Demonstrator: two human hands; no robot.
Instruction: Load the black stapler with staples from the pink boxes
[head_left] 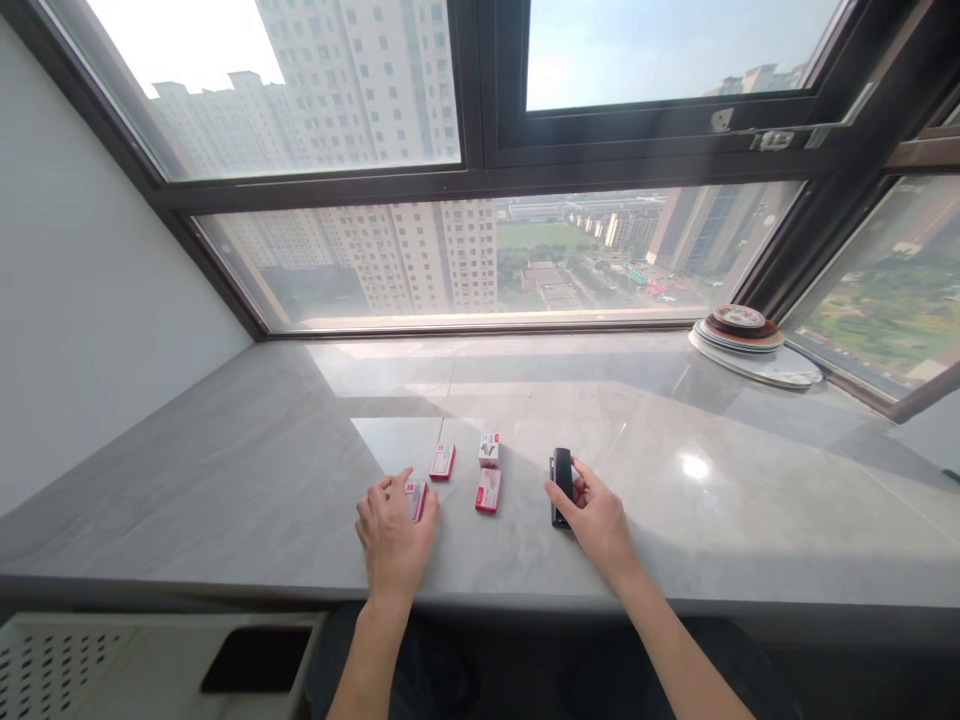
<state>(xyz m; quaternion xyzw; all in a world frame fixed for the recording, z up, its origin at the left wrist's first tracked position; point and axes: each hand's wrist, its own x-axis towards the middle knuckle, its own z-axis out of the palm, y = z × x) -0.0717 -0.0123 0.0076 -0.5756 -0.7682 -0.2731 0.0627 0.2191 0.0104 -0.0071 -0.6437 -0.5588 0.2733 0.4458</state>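
Observation:
My left hand (pixel 395 535) is spread over a small red-and-white box (pixel 416 500) on the counter, fingers apart and thumb beside the box's right edge. The hand hides part of this box, and I cannot tell how firmly it touches it. My right hand (pixel 596 512) grips a black stapler (pixel 561 485), thumb across its near part and fingers along its right side. Between the hands lie a red-and-white box (pixel 442 462), a second flat one (pixel 488 492), and a white-and-red cube-like box (pixel 489 450) just behind that one.
The grey marble-look counter (pixel 262 470) runs up to a dark-framed window (pixel 480 190). Stacked plates (pixel 750 340) stand in the back right corner. Below the front edge at left is a pale perforated surface (pixel 150 660) with a black flat object (pixel 256 660) on it.

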